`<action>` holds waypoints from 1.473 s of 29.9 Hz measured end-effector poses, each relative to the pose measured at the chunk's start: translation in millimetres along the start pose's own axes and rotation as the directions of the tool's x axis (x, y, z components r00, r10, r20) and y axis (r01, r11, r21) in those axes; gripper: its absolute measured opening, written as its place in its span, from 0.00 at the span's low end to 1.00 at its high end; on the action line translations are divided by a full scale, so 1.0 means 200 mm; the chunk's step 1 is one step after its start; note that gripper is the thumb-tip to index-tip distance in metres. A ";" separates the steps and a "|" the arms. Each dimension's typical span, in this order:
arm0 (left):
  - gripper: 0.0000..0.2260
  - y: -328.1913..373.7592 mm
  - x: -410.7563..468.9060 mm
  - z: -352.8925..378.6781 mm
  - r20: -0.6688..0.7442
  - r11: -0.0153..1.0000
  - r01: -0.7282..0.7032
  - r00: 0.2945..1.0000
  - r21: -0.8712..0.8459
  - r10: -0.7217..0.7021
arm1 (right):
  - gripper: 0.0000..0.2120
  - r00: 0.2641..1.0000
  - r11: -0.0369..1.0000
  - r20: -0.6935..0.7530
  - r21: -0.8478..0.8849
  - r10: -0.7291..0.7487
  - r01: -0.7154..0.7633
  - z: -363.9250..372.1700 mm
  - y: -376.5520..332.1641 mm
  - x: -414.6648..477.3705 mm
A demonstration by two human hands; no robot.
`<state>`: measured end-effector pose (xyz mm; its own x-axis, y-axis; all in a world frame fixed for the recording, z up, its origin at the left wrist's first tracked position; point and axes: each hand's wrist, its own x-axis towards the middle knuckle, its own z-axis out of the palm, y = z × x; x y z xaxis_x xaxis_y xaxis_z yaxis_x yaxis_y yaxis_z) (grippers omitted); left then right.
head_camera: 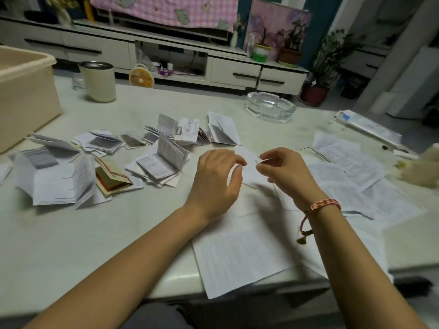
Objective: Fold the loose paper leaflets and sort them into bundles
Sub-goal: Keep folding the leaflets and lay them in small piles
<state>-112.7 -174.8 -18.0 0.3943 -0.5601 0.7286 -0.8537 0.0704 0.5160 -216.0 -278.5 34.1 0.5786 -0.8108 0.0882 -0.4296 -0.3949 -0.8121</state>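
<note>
A small white leaflet (249, 162) is held above the table between both hands. My left hand (216, 184) has curled fingers at the leaflet's left edge. My right hand (282, 172), with a braided bracelet on its wrist, pinches the right edge. Several bundles of folded leaflets (164, 160) lie spread over the left and middle of the white table (95, 245). Flat unfolded sheets (240, 255) lie under my hands and to the right (346, 162).
A beige tub (26, 91) stands at the far left, with a cream cup (98, 81) behind the bundles. A glass ashtray (270, 106) sits at the back right. Near the right edge lies a flat packet (370, 127).
</note>
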 end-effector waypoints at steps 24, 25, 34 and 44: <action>0.15 0.04 -0.02 0.01 0.271 0.980 0.186 0.949 -0.066 -0.162 | 0.18 0.998 0.743 0.008 -0.668 0.058 -0.037 -0.12 0.30 -0.15; 0.14 0.04 -0.02 0.01 0.269 0.981 0.183 0.950 -0.070 -0.159 | 0.15 0.999 0.726 0.009 -0.687 0.036 -0.020 -0.12 0.30 -0.15; 0.03 0.14 0.03 0.02 0.380 0.542 0.595 0.801 -0.593 -0.463 | 0.11 0.949 0.875 -0.214 -0.471 -0.230 0.106 -0.21 0.12 -0.20; 0.30 0.16 0.02 0.00 0.810 -0.095 0.808 0.564 -0.582 -0.162 | 0.13 0.959 0.149 0.245 0.953 0.140 -0.265 -0.12 -0.14 -0.33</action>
<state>-138.9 -173.9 1.0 0.0848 -0.9957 -0.0371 0.5972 0.0210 0.8018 -258.9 -225.3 64.3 0.6648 -0.7273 -0.1703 0.4431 0.5675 -0.6940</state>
